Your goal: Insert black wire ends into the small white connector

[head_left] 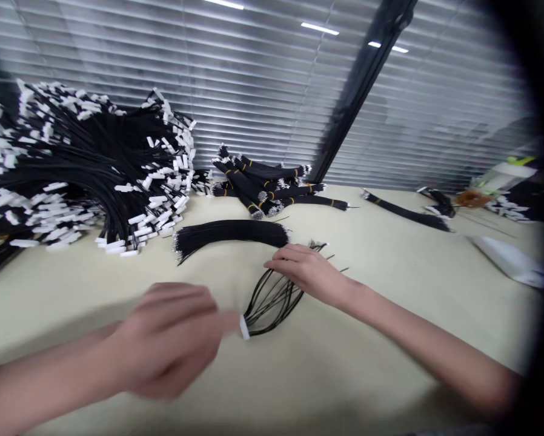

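Observation:
My left hand [172,339] is blurred by motion at the lower middle; its fingers are pressed together around the white connector [245,327] at one end of a fan of thin black wires [272,297]. My right hand [306,269] lies on the far end of those wires, fingers close together and pointing left, pressing the strands against the pale table [372,339]. Just beyond it lies a loose bunch of black wires [231,233] with bare metal tips.
A big heap of black wires with white connectors [76,175] fills the left. Tied black wire bundles [267,188] sit at the back centre, another bundle [406,212] farther right. White plastic [508,260] and small clutter [494,188] lie at the right edge. Blinds stand behind.

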The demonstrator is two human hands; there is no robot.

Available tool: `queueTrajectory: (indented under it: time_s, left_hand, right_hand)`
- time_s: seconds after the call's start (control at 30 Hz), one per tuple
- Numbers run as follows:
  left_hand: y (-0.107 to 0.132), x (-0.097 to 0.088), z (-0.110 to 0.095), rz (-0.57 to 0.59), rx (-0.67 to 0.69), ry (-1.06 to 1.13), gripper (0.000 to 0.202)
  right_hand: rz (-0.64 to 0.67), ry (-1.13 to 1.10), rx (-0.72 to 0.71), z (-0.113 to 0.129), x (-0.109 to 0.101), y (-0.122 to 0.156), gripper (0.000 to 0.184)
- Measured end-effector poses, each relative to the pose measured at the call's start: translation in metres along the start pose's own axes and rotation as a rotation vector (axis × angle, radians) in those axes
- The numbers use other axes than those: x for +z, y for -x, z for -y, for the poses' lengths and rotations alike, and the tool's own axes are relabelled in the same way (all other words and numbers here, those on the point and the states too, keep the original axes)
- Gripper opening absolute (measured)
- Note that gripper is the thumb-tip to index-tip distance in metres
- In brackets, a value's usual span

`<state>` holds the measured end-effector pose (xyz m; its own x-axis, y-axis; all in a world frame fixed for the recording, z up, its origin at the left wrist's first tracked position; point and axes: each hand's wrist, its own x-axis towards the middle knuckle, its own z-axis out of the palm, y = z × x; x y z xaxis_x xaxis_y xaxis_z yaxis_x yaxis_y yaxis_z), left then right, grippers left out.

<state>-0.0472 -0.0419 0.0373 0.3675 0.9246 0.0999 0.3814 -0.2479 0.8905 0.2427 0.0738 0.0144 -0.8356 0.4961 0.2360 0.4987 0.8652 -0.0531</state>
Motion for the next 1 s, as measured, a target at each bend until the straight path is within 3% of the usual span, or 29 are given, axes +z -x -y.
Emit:
queueTrajectory:
  time_s: [0.03, 0.1, 0.2, 0.3, 0.4, 0.53, 0.67, 0.8, 1.0]
  left_hand:
    - [-0.013, 0.005, 0.001, -0.043, 0.116, -0.178, 0.021]
    - [-0.032, 0.017, 0.007, 0.054, 0.118, -0.381, 0.036]
    - [-0.038, 0.03, 0.024, 0.163, 0.086, -0.489, 0.038]
    - [-0.035, 0.032, 0.034, 0.167, 0.083, -0.521, 0.018]
    - [-0.037, 0.028, 0.035, 0.146, 0.012, -0.501, 0.015]
    - [-0.041, 0.024, 0.024, 0.131, -0.094, -0.373, 0.014]
    - [-0.041, 0.023, 0.016, 0.18, -0.234, -0.09, 0.016]
    - [-0.037, 0.02, 0.015, 0.224, -0.385, 0.17, 0.016]
    - [-0.027, 0.017, 0.015, 0.148, -0.533, 0.393, 0.032]
  right_hand:
    - [-0.005, 0.016, -0.005, 0.005, -0.001, 0.003, 0.036]
    - [-0.009, 0.061, -0.02, 0.015, -0.002, 0.007, 0.041]
    - [0.013, 0.099, -0.026, 0.024, 0.002, 0.009, 0.044]
    - [0.018, 0.063, 0.007, 0.019, 0.009, 0.005, 0.051]
    - [-0.017, 0.041, 0.072, 0.004, 0.011, -0.003, 0.052]
    - [-0.1, 0.13, 0.213, -0.018, 0.006, -0.017, 0.03]
    - [-0.106, 0.232, 0.306, -0.039, 0.009, -0.03, 0.021]
    - [-0.076, 0.261, 0.325, -0.049, 0.015, -0.034, 0.021]
    - [-0.084, 0.195, 0.352, -0.048, 0.004, -0.035, 0.028]
